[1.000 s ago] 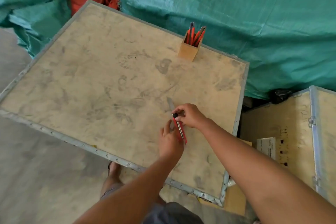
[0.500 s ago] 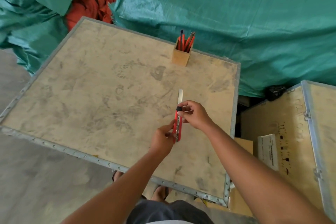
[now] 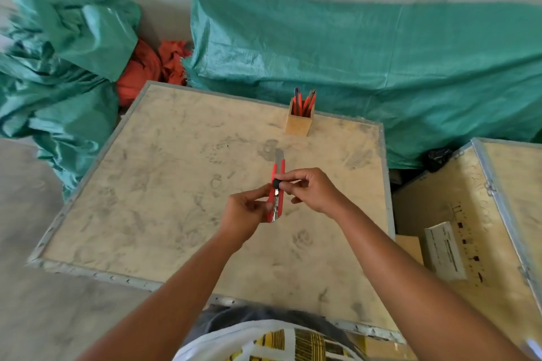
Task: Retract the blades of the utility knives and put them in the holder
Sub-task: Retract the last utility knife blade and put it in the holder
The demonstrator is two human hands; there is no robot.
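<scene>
Grip: our left hand (image 3: 249, 211) pinches the lower end of the red knife (image 3: 277, 187) at the centre of the frame; our right hand (image 3: 311, 189) closes thumb and finger on its black slider (image 3: 276, 184).
Blade: a short grey blade (image 3: 279, 154) shows past the top of the handle, so we judge it not fully drawn in.
Holder: the wooden holder (image 3: 299, 123) stands above centre, near the far edge of the crate top (image 3: 146, 199), well apart from our hands, with several red knives (image 3: 306, 102) in it.
Left to do: we see no other knife lying loose, so this one looks to be the last; we finish the blade, then carry it to the holder.
</scene>
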